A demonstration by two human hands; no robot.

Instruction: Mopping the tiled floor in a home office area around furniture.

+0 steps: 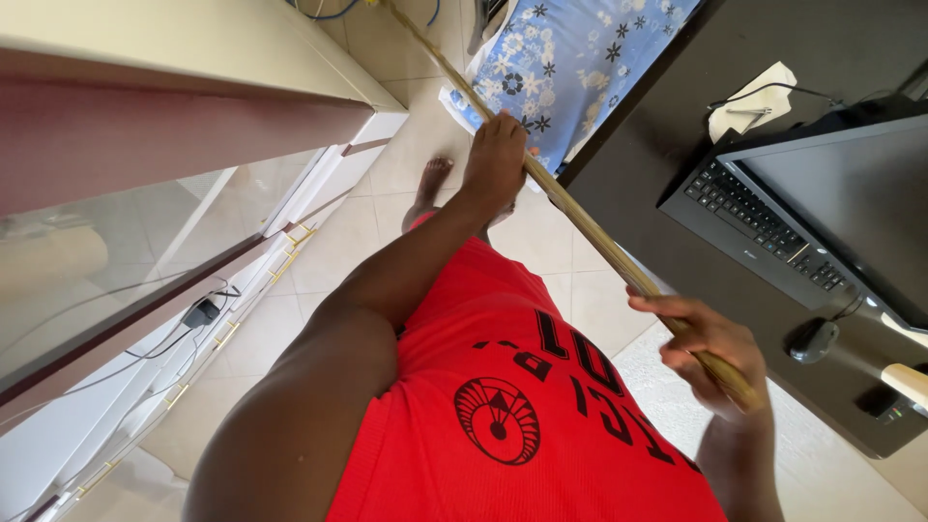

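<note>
Now | left hand (pixel 495 159) and right hand (pixel 710 343) both clasp wooden pole (pixel 599 237) | long axis slants floorward, left hand lower.

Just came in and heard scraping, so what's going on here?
A person in a red shirt stands on the tiled floor, gripping a long wooden pole with both hands: left hand farther down, right hand near its upper end. A dark desk with a laptop stands on the right.

Left side: white cabinet (pixel 290 126) walls it off.
Right side: dark desk (pixel 677 155) with laptop (pixel 802 213) blocks.
Between: tiled floor (pixel 367 232) strip lies open.
</note>
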